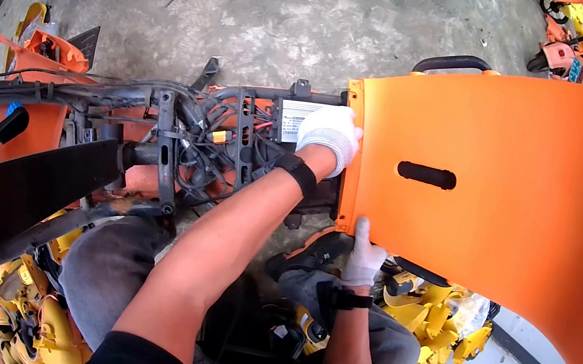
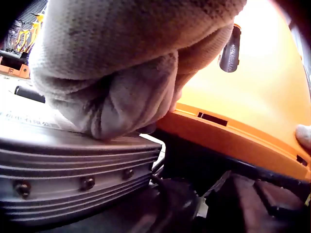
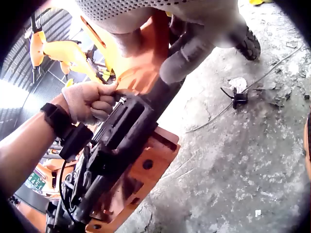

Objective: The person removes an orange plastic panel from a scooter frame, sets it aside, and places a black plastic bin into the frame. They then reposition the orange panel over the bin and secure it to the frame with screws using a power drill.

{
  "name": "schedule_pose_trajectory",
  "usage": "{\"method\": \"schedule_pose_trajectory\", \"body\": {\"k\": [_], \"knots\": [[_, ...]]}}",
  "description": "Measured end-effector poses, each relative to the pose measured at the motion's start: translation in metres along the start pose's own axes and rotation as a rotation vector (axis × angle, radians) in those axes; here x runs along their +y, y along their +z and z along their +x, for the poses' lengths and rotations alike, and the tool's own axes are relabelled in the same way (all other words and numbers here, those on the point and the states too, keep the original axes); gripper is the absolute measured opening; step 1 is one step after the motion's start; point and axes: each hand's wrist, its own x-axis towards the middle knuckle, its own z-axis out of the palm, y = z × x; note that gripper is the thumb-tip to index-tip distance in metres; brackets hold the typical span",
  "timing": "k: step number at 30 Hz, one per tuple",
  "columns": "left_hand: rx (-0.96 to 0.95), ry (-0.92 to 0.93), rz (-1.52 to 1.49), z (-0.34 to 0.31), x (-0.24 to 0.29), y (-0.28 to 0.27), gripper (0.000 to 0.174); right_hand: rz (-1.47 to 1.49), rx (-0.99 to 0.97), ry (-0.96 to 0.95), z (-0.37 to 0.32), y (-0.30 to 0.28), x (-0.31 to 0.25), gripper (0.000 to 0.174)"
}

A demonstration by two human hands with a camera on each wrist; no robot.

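Observation:
A large orange body panel [image 1: 507,197] with a dark slot lies over the right end of a stripped motorbike frame [image 1: 164,152]. My gloved left hand [image 1: 331,134] is at the panel's left edge, above a silver finned box [image 1: 292,120] with a printed label. In the right wrist view, the curled fingers of that left hand [image 3: 92,101] pinch the panel's edge. My gloved right hand [image 1: 365,261] grips the panel's near corner, thumb on top and the other fingers underneath, hidden in the head view. Close up, the finned box [image 2: 82,182] sits right below the left hand.
Loose dark cables [image 1: 217,138] and connectors run along the frame beside the box. Yellow body parts [image 1: 431,320] are heaped at both sides of my knees. Orange parts [image 1: 56,55] lie on the concrete floor [image 1: 297,19] at the far left, and other bikes stand farther off.

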Motion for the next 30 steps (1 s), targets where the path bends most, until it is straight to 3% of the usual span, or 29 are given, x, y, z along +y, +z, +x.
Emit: {"method": "schedule_pose_trajectory", "body": {"k": [3, 12, 30], "knots": [[0.0, 0.025, 0.028, -0.003, 0.001, -0.003, 0.031, -0.165, -0.036, -0.091, 0.001, -0.004, -0.005, 0.036], [0.041, 0.007, -0.013, 0.003, -0.005, 0.007, 0.029, -0.093, -0.181, -0.072, 0.008, -0.011, -0.009, 0.036], [0.11, 0.022, 0.018, 0.012, -0.007, 0.015, 0.031, -0.15, -0.167, -0.099, 0.012, -0.014, -0.004, 0.038]]}}
